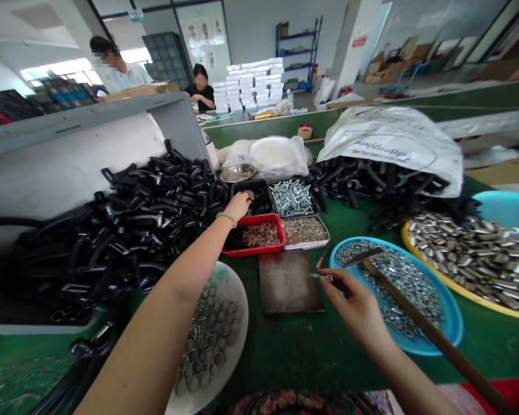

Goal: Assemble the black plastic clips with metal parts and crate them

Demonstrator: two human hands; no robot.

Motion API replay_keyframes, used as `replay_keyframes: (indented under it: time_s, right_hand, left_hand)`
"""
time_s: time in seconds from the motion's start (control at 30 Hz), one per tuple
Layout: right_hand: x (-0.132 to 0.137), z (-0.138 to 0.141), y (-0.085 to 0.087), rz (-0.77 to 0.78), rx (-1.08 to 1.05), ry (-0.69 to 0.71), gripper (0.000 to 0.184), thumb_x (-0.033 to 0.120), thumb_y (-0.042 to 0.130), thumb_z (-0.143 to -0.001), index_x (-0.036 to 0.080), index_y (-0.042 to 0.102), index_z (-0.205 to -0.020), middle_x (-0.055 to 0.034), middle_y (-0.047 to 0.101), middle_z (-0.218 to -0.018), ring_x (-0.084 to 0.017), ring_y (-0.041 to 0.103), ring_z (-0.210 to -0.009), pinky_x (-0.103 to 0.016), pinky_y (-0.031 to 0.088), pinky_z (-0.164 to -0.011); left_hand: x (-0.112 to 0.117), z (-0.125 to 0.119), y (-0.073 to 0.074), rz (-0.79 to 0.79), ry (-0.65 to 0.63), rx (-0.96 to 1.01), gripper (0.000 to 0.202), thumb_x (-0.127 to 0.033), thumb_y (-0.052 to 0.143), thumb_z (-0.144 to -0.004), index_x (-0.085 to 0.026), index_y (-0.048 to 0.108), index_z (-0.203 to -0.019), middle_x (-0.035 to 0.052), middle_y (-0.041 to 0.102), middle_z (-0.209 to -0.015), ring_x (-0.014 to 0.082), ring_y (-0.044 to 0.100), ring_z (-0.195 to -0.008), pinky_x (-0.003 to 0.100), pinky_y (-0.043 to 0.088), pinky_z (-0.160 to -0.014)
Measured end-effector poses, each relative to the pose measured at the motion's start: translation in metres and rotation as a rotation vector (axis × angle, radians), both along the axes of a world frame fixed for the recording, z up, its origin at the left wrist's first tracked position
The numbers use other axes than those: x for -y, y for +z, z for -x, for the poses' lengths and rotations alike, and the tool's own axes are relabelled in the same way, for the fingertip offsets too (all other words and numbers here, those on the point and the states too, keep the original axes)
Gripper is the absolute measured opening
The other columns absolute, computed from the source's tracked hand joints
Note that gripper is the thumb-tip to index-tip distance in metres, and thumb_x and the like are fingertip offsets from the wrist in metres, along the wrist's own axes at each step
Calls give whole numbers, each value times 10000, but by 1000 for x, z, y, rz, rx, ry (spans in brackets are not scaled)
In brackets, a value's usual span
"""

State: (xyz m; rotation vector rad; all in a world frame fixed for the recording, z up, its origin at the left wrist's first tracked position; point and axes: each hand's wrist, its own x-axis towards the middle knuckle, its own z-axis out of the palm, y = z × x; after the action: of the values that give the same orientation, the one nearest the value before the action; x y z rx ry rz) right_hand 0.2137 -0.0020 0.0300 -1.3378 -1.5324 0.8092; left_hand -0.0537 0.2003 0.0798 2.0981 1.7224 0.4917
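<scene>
My left hand (239, 204) reaches over the red tray (281, 231) to the black tray (237, 187) of small dark parts behind it. Its fingers are closed at the fingertips, where a small greyish thing shows; I cannot make out what it is. My right hand (350, 294) pinches a small silver screw (321, 276) between thumb and fingers. That screw is held roughly level above the right edge of a flat metal plate (290, 283). Copper-coloured rivet-like pieces (263, 235) lie in the red tray.
Silver screws (292, 197) fill another tray. A hammer (409, 302) rests across a blue basin (332, 259) of nuts. Metal sleeves (471, 253) fill a yellow-rimmed basin at right. Black levers (155, 213) heap at left; a white bowl (240, 346) holds rings. Co-workers sit beyond.
</scene>
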Motion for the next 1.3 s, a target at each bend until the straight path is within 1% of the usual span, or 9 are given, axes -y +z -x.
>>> replay_keyframes:
  time_s: [0.1, 0.23, 0.4, 0.63, 0.8, 0.9, 1.03, 1.13, 1.3]
  right_hand:
    - [-15, 11, 2, -59, -65, -42, 159, 295, 634, -786, 242, 626, -936, -40, 667, -872, -197, 607, -769, -307, 478, -682]
    - [-23, 36, 0, -131, -51, 0, 114, 278, 611, -804, 245, 610, -913, -26, 657, -845, -185, 606, -782, -310, 471, -729]
    - [-4, 51, -8, -209, -13, 147, 105, 246, 579, -830, 257, 573, -935, -26, 634, -844, -176, 602, -791, -326, 475, -761]
    - [11, 52, -6, -420, 384, 278, 175, 180, 516, -838, 202, 609, -984, -85, 627, -834, -225, 576, -793, -406, 480, -765]
    - [16, 50, -9, 31, -118, 376, 436, 327, 617, -812, 240, 497, -1222, -62, 597, -991, -188, 579, -882, -346, 496, -785]
    - [16, 49, -17, 374, -424, 439, 249, 437, 589, -825, 203, 581, -909, -6, 595, -747, -126, 559, -649, -250, 474, -606]
    - [20, 55, -25, 415, -385, 339, 411, 518, 443, -884, 186, 499, -648, 48, 424, -480, -84, 392, -423, -211, 337, -433]
    - [30, 65, -24, 252, -97, 209, 300, 469, 513, -859, 185, 596, -905, 29, 515, -559, -123, 492, -502, -226, 386, -483]
    - [41, 77, -27, 244, -75, 445, 275, 379, 483, -884, 220, 600, -1075, -35, 676, -891, -163, 648, -741, -279, 508, -689]
  left_hand:
    - [52, -18, -6, 81, -9, 330, 288, -156, 385, -918, -114, 537, -1159, 110, 641, -1021, 105, 629, -805, 240, 498, -766]
    - [141, -43, -22, 510, 40, 1261, 272, -228, 681, -763, -149, 616, -1015, 23, 643, -829, 74, 610, -663, 190, 512, -656]
    - [199, -56, -35, 617, 194, 1596, 269, -259, 726, -725, -152, 631, -952, 23, 664, -827, 87, 627, -661, 211, 525, -666]
    - [224, -66, -41, 472, 116, 1523, 439, -115, 756, -637, -168, 632, -1055, 42, 678, -985, 154, 621, -927, 271, 473, -867]
    - [243, -53, -39, 606, 190, 1604, 292, -166, 714, -715, -158, 650, -1000, 45, 689, -896, 124, 639, -791, 252, 499, -778]
    - [255, -46, -37, 839, 128, 1664, 279, -180, 697, -745, -138, 647, -1016, 79, 695, -906, 121, 650, -772, 239, 508, -761]
    - [262, -52, -38, 815, 250, 1657, 244, -191, 670, -757, -137, 639, -994, 75, 695, -899, 126, 654, -783, 243, 507, -774]
    - [260, -54, -44, 535, 281, 1357, 188, -200, 617, -777, -149, 620, -957, 55, 686, -891, 146, 646, -809, 274, 503, -794]
    - [256, -4, -52, 228, 95, 641, 291, -246, 551, -830, -173, 545, -1111, 74, 665, -1011, 196, 619, -938, 341, 471, -882]
